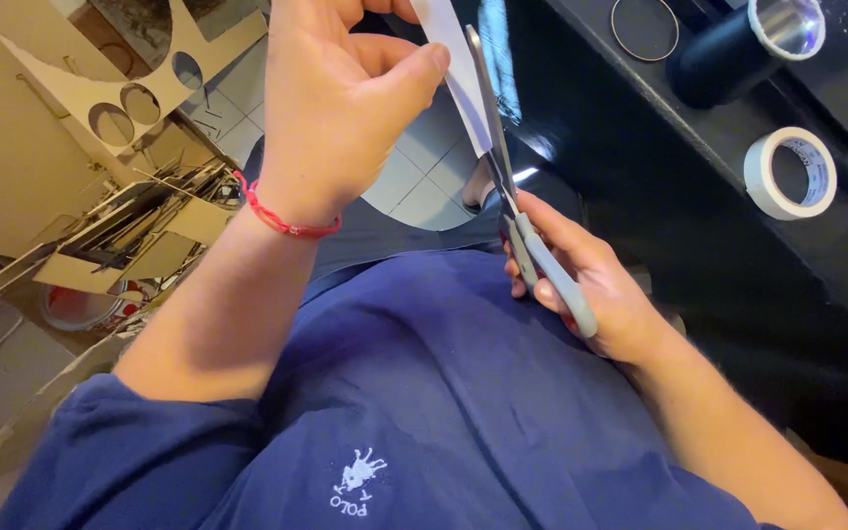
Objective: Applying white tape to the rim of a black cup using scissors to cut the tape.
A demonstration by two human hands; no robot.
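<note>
Head view, read left to right. At 9 o'clock, cut cardboard panels [100,108] with round holes, pale and matte, lean over a heap of offcuts on a tiled floor. Left of centre, the left hand [331,108], a red cord bracelet [282,218] at the wrist, pinches a narrow white paper strip [453,74] between thumb and fingers at 12 o'clock. Just right of centre, the right hand [591,290] is closed around the grey handles of the scissors [512,206]; the long steel blades lie along the strip's edge, nearly shut. The step in hand is judged to be a lengthwise cut in the thin, limp paper; continuing would call for keeping the strip taut. At 2 o'clock, on a dark glossy table [660,157], lie a white tape roll [790,172] and a black cylinder [738,49].
</note>
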